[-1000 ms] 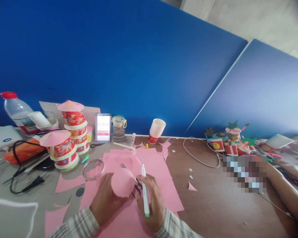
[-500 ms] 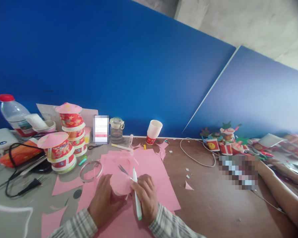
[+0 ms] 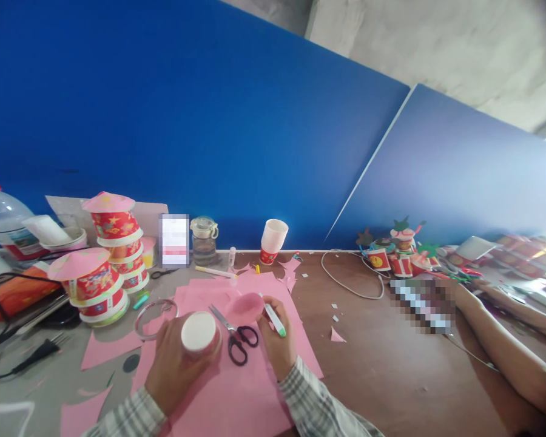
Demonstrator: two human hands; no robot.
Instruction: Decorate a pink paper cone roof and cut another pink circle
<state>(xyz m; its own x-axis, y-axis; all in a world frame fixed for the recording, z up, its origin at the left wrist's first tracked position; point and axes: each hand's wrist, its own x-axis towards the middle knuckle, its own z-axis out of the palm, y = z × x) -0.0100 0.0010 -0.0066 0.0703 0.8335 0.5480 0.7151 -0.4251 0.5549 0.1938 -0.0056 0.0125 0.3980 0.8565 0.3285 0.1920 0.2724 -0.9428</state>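
Observation:
My left hand (image 3: pixel 177 358) is wrapped around a paper cup (image 3: pixel 199 332) whose round white end faces up. In my right hand (image 3: pixel 277 340) are a white marker with a green end (image 3: pixel 274 320) and a round pink paper piece (image 3: pixel 246 308), pinched at its right edge. Scissors with black handles (image 3: pixel 241 345) lie between my hands, blades pointing up and left, partly behind the pink round. Beneath everything is a large pink paper sheet (image 3: pixel 236 394). A silver ring-shaped roll (image 3: pixel 141 328) rests just beyond my left hand.
Stacked red cups with pink cone tops (image 3: pixel 113 224) stand at left, near a black plug (image 3: pixel 48 349). A glass jar (image 3: pixel 204 241) and a white cup stack (image 3: pixel 273 237) stand at the back. Another person's arm (image 3: pixel 495 334) reaches in at right.
The pink round has come off the cup's end and moved right in my right hand, still with the marker. My hands have moved apart, showing the scissors.

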